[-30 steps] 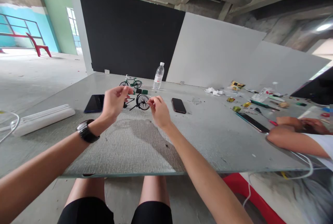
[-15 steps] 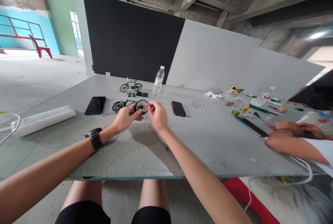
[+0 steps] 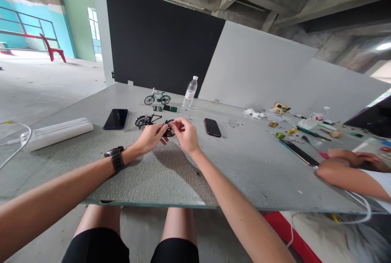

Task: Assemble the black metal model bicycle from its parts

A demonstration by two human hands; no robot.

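Between my two hands, a little above the grey table (image 3: 137,187), is a small black spoked toy bicycle wheel (image 3: 169,131). My left hand (image 3: 150,137) grips its left side between thumb and fingers. My right hand (image 3: 185,134) pinches at its upper right, and the fingers cover much of it. Just behind my left hand lies a black toy bicycle frame (image 3: 143,120) with a wheel at its left end. Farther back, a complete green toy bicycle (image 3: 157,98) stands upright. Small dark green and black pieces (image 3: 170,108) lie in front of it.
Phones lie on either side, one dark blue (image 3: 115,119) and one black (image 3: 212,127). A water bottle (image 3: 190,91) stands by the black panel. A white power strip (image 3: 58,133) is at left. On the right, another person's arm (image 3: 342,173) rests near a tablet-like device (image 3: 298,152) and scattered parts.
The wheel has turned from facing me to a more slanted angle, and my fingers now cover more of it. My right hand has closed in on it. The whole view has shifted slightly.
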